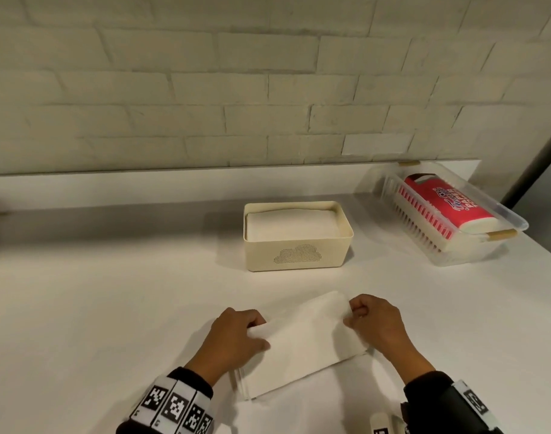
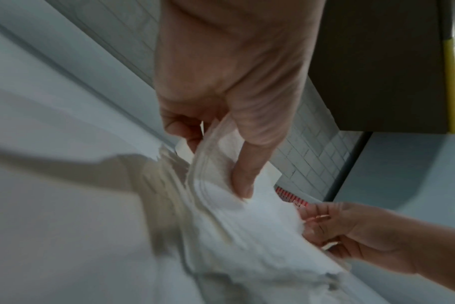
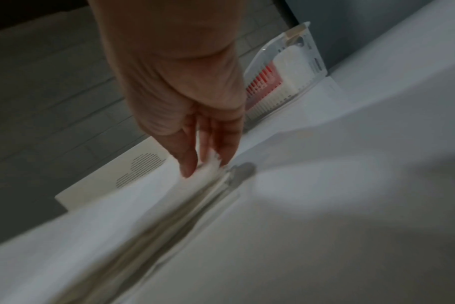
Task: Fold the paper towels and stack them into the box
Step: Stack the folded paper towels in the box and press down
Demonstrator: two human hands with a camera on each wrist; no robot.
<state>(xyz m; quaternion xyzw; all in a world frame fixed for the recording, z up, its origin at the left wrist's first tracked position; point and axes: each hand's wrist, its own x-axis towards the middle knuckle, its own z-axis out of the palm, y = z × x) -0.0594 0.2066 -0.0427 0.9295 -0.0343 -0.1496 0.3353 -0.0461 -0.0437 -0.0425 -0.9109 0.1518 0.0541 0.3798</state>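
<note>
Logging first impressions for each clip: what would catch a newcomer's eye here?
The white paper towel at the near middle of the counter, pinched at its ends by the left hand and right hand. Behind it, the cream box already holds folded towels; a red-wrapped pack lies in a clear bin far right.

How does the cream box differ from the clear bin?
The cream box is opaque with a dotted cloud on its front; the clear bin is see-through with ribbed walls. The box holds a flat white stack of paper towels; the bin holds a red pack. The box sits mid-counter, the bin far right. Both are open-topped.
</note>
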